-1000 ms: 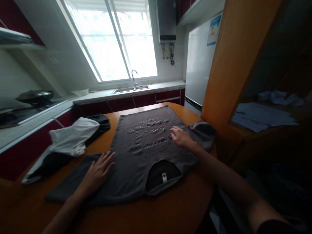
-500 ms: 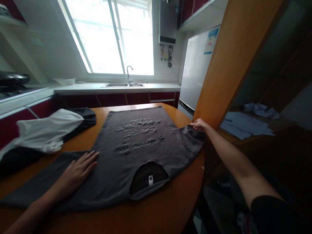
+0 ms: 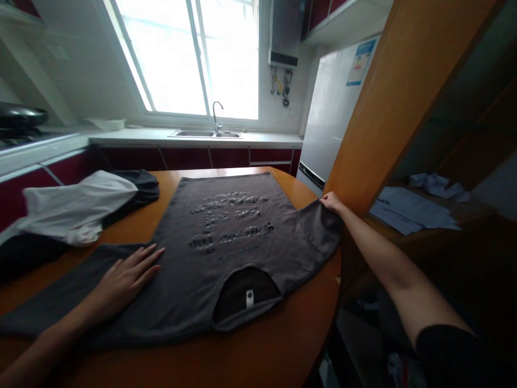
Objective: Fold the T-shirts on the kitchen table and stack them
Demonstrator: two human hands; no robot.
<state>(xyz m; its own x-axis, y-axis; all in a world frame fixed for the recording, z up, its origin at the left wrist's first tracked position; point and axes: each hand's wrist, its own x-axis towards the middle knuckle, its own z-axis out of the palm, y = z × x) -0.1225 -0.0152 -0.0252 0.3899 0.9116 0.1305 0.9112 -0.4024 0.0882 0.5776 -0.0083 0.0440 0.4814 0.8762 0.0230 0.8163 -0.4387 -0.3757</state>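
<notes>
A dark grey T-shirt [image 3: 242, 258] with raised dark lettering lies spread front side up, its neckline with a white tag towards me. My left hand [image 3: 129, 272] rests flat on the shirt near the left sleeve, fingers stretched out. At the far right, my right hand [image 3: 332, 201] pinches the edge of the other sleeve between thumb and fingers. That sleeve is drawn out towards the table's right edge.
The shirt covers much of the round-ended wooden table [image 3: 294, 345]. A pile of white and black clothes [image 3: 81, 207] lies at the left. Beyond are a counter with a sink [image 3: 197, 133] and a fridge [image 3: 331, 108]. Papers [image 3: 412, 210] lie on a shelf at the right.
My right hand has pulled the sleeve slightly outward, and its folds look smoother. My left hand stays flat in place. The camera view has shifted a little.
</notes>
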